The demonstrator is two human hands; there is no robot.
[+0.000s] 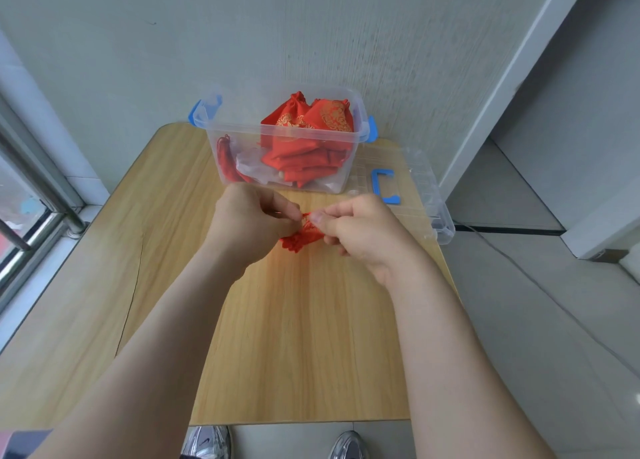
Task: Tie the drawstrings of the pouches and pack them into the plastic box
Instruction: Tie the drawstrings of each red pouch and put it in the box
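Note:
A small red pouch (298, 242) lies between my hands over the middle of the wooden table (294, 337), mostly hidden by my fingers. My left hand (249, 223) pinches its red drawstring from the left. From the right, my right hand (360, 231) pinches the same drawstring, fingertips almost touching the left ones. Behind them stands the clear plastic box (214, 129) with blue clips, open on top. Several red pouches with gold patterns (311, 126) are piled inside it, and red tassels (225, 155) hang at its left wall.
The clear lid (415, 188) with a blue handle lies flat to the right of the box, overhanging the table's right edge. A wall rises just behind the box. A window frame runs along the left. My shoes show below the table's near edge.

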